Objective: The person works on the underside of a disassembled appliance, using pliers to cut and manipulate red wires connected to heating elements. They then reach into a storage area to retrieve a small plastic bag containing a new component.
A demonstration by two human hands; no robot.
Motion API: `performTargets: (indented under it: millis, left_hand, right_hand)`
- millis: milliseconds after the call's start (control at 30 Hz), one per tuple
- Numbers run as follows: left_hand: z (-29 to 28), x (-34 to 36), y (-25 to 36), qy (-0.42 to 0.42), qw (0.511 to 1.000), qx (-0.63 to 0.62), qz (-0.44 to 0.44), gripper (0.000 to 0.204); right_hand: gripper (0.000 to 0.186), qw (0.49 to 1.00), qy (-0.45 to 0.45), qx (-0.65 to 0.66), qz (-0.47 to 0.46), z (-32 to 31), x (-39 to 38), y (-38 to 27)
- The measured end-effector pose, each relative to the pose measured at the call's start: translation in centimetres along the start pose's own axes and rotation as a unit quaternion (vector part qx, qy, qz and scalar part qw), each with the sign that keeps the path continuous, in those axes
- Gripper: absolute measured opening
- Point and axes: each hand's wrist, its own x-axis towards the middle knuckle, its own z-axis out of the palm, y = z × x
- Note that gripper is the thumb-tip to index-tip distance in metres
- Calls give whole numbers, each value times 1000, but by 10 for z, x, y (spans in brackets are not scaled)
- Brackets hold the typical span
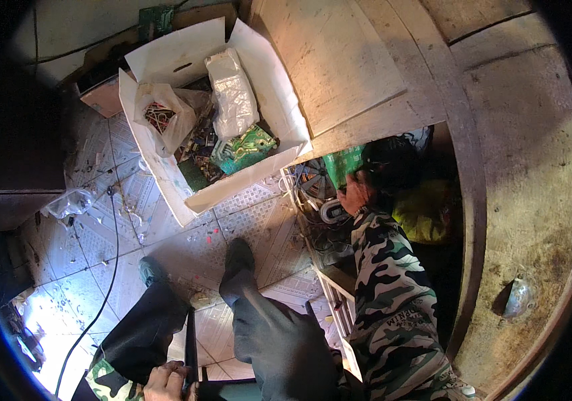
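Observation:
My right hand (357, 194), in a camouflage sleeve, reaches into a low opening under a wooden top. Its fingers are closed on the lower edge of a green plastic bag (345, 164). Beside the hand lie a coiled light-coloured cable (332, 211) and a round fan-like part (311, 182). At the lower edge, my left hand (165, 382) is curled next to a dark upright bar (191, 344). What its fingers hold, if anything, is hidden.
A white carton (160, 175) on the tiled floor holds green circuit boards (249, 148), a white wrapped bundle (234, 93) and a bag of wires (160, 119). A black cable (115, 264) crosses the floor. A yellow bag (425, 217) sits deeper in the opening.

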Motion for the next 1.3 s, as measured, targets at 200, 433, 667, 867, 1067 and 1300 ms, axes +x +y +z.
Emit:
performTargets:
  millis: [200, 433, 667, 867, 1067, 1300]
  left_hand:
    - [-1, -1, -4, 4, 1000, 11, 11, 31]
    - [-6, 2, 1, -6, 1000, 10, 7, 30]
    - [0, 0, -8, 6, 1000, 3, 24, 29]
    - [-6, 3, -1, 0, 1000, -1, 12, 27]
    - [-5, 6, 1, 3, 1000, 5, 1, 26]
    - [-4, 7, 3, 4, 1000, 7, 13, 29]
  right_hand:
    - [65, 993, -110, -38, 17, 77, -32, 68]
    - [66, 989, 8, 129, 78, 80, -45, 132]
    - [69, 981, -104, 55, 154, 33, -44, 151]
    - [73, 976, -190, 7, 109, -34, -13, 32]
    - [58, 993, -16, 37, 115, 52, 5, -5]
    - [18, 964, 182, 85, 175, 112, 19, 54]
